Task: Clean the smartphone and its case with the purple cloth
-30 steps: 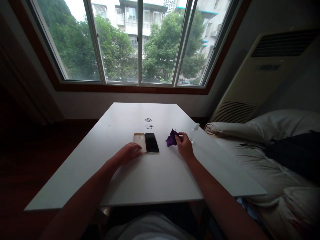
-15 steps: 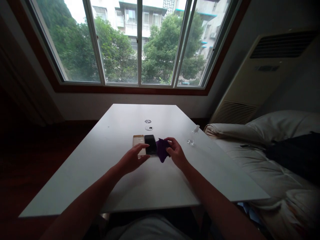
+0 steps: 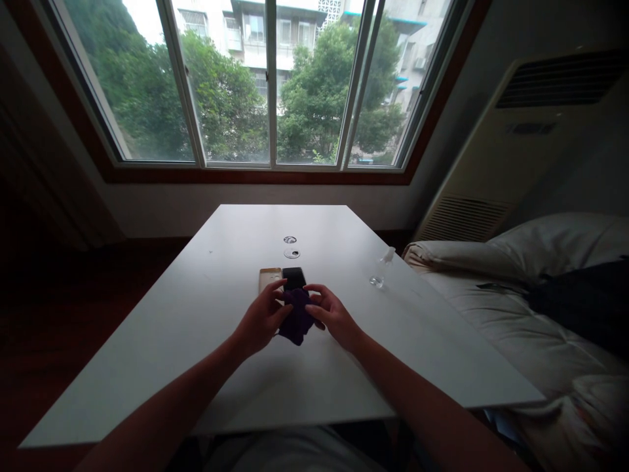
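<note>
A dark purple cloth [image 3: 297,321] hangs between my two hands over the white table. My left hand [image 3: 263,316] pinches its left side, and my right hand [image 3: 333,313] grips its right side. Just beyond the cloth lies a smartphone [image 3: 293,275] with a black screen facing up; its near part is hidden by the cloth and fingers. Against the phone's left side is a beige phone case [image 3: 268,276], partly covered by my left hand.
Two small round flat items, one dark-patterned [image 3: 289,240] and one pale disc [image 3: 291,254], lie behind the phone. A clear spray bottle [image 3: 382,267] is on the right of the white table [image 3: 196,367]. A padded light sofa [image 3: 472,295] flanks the table's right edge.
My right hand has brought the cloth left and nearer to me, in front of the phone. My left hand has moved off the phone's edge and taken hold of the cloth.
</note>
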### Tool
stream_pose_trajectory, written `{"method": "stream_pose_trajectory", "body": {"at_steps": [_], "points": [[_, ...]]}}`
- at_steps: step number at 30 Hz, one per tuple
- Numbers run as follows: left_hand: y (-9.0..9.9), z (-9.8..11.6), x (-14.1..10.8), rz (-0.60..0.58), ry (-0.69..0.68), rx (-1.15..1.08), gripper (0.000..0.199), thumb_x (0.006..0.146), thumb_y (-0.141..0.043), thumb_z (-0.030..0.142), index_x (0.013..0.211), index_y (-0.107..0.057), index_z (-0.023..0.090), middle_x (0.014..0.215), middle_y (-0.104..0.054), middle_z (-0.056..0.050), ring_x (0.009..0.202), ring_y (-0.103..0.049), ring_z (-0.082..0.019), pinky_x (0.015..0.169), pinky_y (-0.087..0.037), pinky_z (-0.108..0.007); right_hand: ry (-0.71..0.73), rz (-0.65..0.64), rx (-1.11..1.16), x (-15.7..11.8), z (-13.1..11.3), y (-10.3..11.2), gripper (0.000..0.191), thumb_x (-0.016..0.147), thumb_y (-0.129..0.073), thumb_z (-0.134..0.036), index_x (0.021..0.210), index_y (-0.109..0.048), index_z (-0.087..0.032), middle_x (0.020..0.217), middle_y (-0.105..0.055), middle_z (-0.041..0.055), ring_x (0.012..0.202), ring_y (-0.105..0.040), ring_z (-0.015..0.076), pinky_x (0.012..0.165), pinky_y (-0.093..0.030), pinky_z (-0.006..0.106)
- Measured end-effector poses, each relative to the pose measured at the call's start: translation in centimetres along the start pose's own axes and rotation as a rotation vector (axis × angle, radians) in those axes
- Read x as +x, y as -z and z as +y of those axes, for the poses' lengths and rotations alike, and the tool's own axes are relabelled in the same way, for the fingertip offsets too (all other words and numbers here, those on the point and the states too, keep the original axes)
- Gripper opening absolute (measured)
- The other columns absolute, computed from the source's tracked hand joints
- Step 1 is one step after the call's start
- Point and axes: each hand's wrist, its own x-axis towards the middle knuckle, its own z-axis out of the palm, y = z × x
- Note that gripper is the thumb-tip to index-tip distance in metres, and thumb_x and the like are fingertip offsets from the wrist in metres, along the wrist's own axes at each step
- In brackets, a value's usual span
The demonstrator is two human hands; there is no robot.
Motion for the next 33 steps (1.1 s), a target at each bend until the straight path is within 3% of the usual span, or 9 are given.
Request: {"method": "stream_pose_trajectory", "body": {"at_steps": [3,6,10,14,16,21,24,27,33], "points": [[0.0,0.2,0.2,0.034,0.022,-0.053,0.061,0.089,-0.068,0.037,0.143,-0.043,0.024,0.108,-0.065,-0.008,0.090,-0.069,-0.021,0.080,-0.061,-0.038,0.072,-0.015,-0.076,-0.2,0.1,-0.1,0.052,0.084,-0.075,-0.041,0.128,-0.050,-0.027,0.093,-0.061,0.0015,0.069,-0.055,0.0129,0.054,-0.039,0.023],[0.0,0.2,0.3,0.063,0.052,-0.074,0.062,0.087,-0.070,0.038,0.141,-0.045,0.021,0.107,-0.064,-0.008,0.092,-0.069,-0.022,0.080,-0.061,-0.039,0.173,0.014,-0.299,-0.5,0.4,-0.1,0.057,0.081,-0.078,-0.039,0.129,-0.049,-0.028,0.104,-0.063,0.0046,0.079,-0.060,0.0165,0.059,-0.044,0.026],[-0.1,-0.1,0.5,0.074,0.070,-0.101,0.060,0.087,-0.071,0.040,0.138,-0.047,0.020,0.106,-0.064,-0.009,0.091,-0.068,-0.021,0.079,-0.060,-0.037,0.188,0.059,-0.553,-0.5,0.6,0.3,0.034,0.086,-0.073,-0.038,0.114,-0.060,-0.024,0.090,-0.065,0.0023,0.061,-0.052,0.0117,0.053,-0.040,0.025],[-0.4,-0.2,0.4,-0.008,0.092,-0.126,0.068,0.085,-0.075,0.043,0.141,-0.043,0.020,0.116,-0.062,-0.012,0.096,-0.069,-0.023,0.082,-0.061,-0.040,0.234,0.078,-0.620,-0.2,0.6,0.8,0.020,0.091,-0.067,-0.039,0.099,-0.067,-0.021,0.088,-0.066,0.0025,0.060,-0.051,0.0108,0.054,-0.039,0.025],[-0.5,-0.1,0.3,-0.045,0.129,-0.091,0.078,0.082,-0.078,0.042,0.145,-0.038,0.022,0.126,-0.058,-0.015,0.094,-0.069,-0.023,0.078,-0.062,-0.039,0.212,0.075,-0.554,-0.2,0.6,0.9,0.022,0.093,-0.065,-0.041,0.100,-0.066,-0.021,0.086,-0.065,0.0018,0.061,-0.052,0.0110,0.054,-0.041,0.025],[-0.8,-0.1,0.2,-0.036,0.216,-0.087,0.100,0.074,-0.086,0.039,0.153,-0.026,0.023,0.137,-0.052,-0.019,0.090,-0.068,-0.020,0.077,-0.059,-0.036,0.100,0.019,-0.107,0.1,0.7,0.7,0.035,0.093,-0.063,-0.052,0.102,-0.054,-0.020,0.078,-0.063,0.0000,0.063,-0.060,0.0141,0.052,-0.049,0.026],[-0.7,-0.5,0.3,-0.060,0.242,-0.164,0.100,0.074,-0.087,0.039,0.152,-0.027,0.019,0.119,-0.061,-0.015,0.093,-0.068,-0.022,0.076,-0.057,-0.034,0.029,0.002,0.042,0.1,0.5,0.6,0.040,0.090,-0.065,-0.055,0.101,-0.051,-0.019,0.077,-0.065,0.0009,0.062,-0.063,0.0154,0.050,-0.053,0.027],[-0.6,-0.8,0.4,-0.075,0.236,-0.207,0.095,0.076,-0.085,0.039,0.151,-0.031,0.015,0.096,-0.066,-0.008,0.084,-0.067,-0.021,0.071,-0.054,-0.030,-0.062,0.002,0.125,0.0,0.1,0.6,0.040,0.089,-0.066,-0.054,0.102,-0.051,-0.019,0.074,-0.064,0.0002,0.062,-0.065,0.0169,0.048,-0.056,0.029],[-0.4,-0.8,0.5,-0.059,0.167,-0.213,0.094,0.078,-0.084,0.037,0.152,-0.031,0.014,0.089,-0.068,-0.006,0.079,-0.066,-0.020,0.071,-0.053,-0.031,-0.135,0.060,0.196,0.2,-0.2,0.9,0.035,0.092,-0.064,-0.048,0.106,-0.051,-0.018,0.083,-0.070,0.0063,0.066,-0.070,0.0203,0.043,-0.056,0.028]]}}
